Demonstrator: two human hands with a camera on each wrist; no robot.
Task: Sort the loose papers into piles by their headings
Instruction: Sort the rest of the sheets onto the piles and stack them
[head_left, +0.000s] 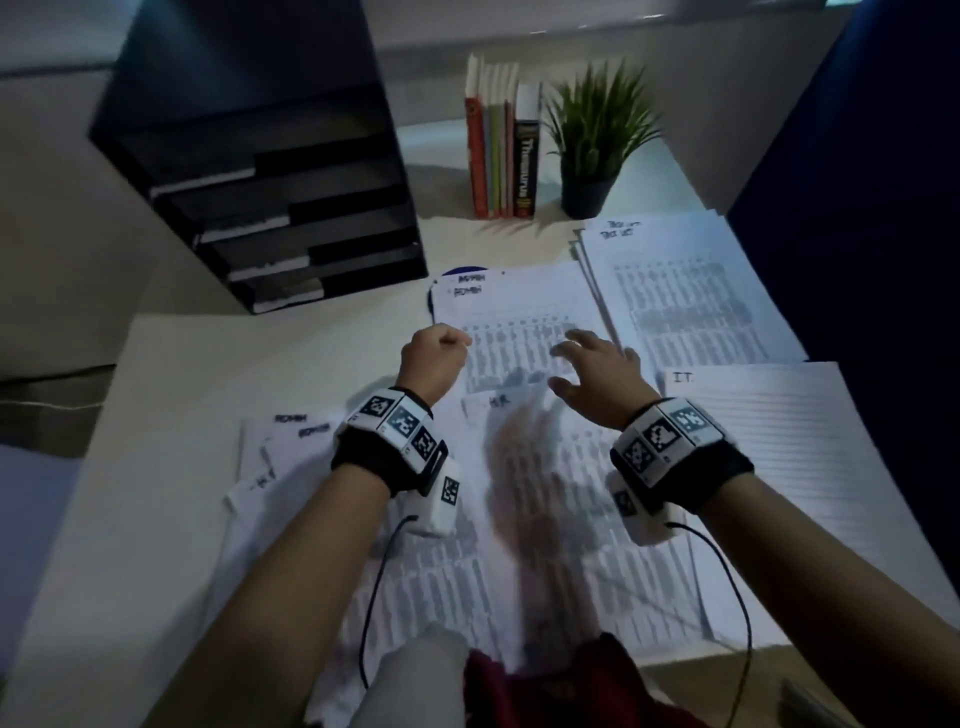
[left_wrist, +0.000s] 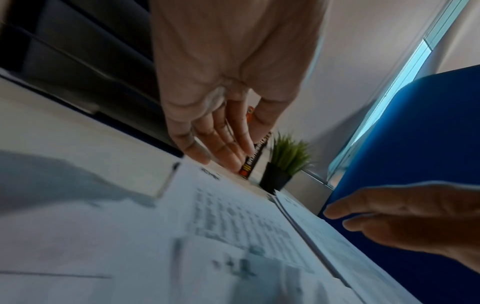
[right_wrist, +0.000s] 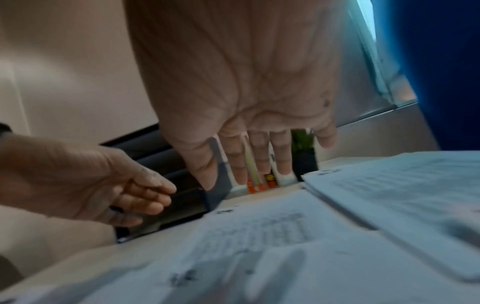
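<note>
Black tray rack (head_left: 291, 208), books (head_left: 501, 156) and plant (head_left: 597, 135) are standing behind papers (head_left: 519, 322); both hands, left hand (head_left: 434, 358) and right hand (head_left: 597, 376), are hovering empty, fingers loose, over the white desk (head_left: 171, 415).

Light: dim and bluish.
Desk (head_left: 171, 395): white top, carrying everything.
Tray rack (head_left: 270, 171): black, tiered, far left on the desk.
Books (head_left: 501, 150): upright row, just beside a potted plant (head_left: 597, 140).
Partition (head_left: 883, 156): blue, along the right.
Wall (left_wrist: 376, 41): pale, with a bright window strip (left_wrist: 405, 92).
</note>
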